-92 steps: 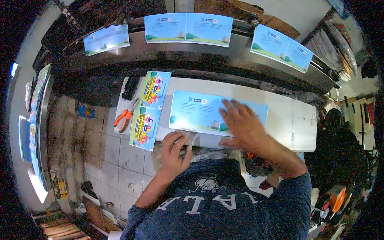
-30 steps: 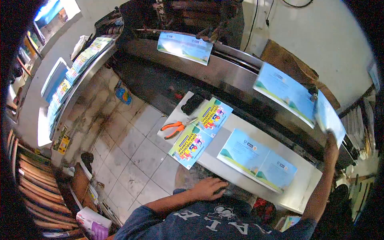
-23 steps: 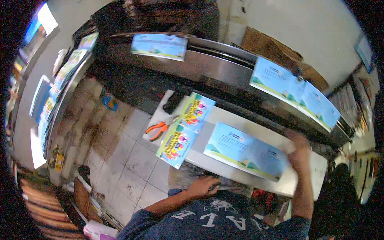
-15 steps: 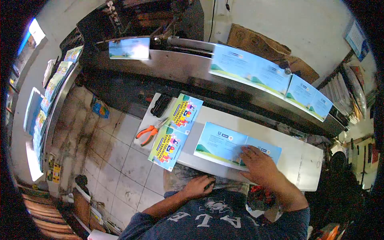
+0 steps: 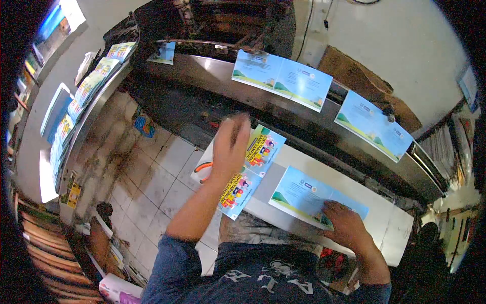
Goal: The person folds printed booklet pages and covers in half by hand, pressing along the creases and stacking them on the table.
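Observation:
My left hand (image 5: 234, 136), smeared by motion, is over the left end of the white bench, where it hides most of the orange-handled pliers (image 5: 203, 169). Close beside it lies a bright printed cover sheet (image 5: 248, 169) with two yellow-and-blue panels lettered "Buku Tabungan Bank Sampah". Whether those fingers hold anything is unclear. Further right, my right hand (image 5: 347, 220) rests with its fingers laid on the lower edge of a light-blue printed sheet (image 5: 296, 190) showing green hills, which lies on the bench.
The white bench (image 5: 382, 228) stands before a long dark metal machine with a rail (image 5: 205, 76). Several blue sheets (image 5: 281, 76) hang along that rail. Stacks of printed covers (image 5: 93, 83) lie on a shelf at left. Cardboard (image 5: 352, 71) leans on the wall behind.
My left hand has gone from my lap up to the bench's left end, covering the pliers and the black object there. The right hand stays on the blue sheet. The sheets on the rail have shifted.

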The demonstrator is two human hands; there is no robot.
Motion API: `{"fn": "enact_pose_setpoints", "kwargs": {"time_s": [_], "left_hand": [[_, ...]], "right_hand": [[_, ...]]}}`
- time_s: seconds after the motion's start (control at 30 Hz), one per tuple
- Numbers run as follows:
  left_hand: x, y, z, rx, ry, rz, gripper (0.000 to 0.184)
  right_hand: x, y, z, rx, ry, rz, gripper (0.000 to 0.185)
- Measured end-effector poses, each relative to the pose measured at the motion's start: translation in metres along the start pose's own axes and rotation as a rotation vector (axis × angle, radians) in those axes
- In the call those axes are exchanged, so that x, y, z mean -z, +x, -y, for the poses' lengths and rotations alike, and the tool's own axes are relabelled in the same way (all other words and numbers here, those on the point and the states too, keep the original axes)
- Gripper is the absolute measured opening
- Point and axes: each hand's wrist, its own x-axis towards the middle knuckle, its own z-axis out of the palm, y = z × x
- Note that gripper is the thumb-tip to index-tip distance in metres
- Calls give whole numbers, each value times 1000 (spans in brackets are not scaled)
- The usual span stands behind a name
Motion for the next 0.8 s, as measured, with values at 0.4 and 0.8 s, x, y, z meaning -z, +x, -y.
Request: {"fn": "enact_pose_setpoints", "kwargs": {"time_s": [0.4,0.8], "left_hand": [[-60,185,166,958,-944,-220,26],[20,280,227,564,-806,-589,33]], "right_hand": [[2,1,-7,-92,95,43,71],[9,6,0,-157,139,83,64]]}}
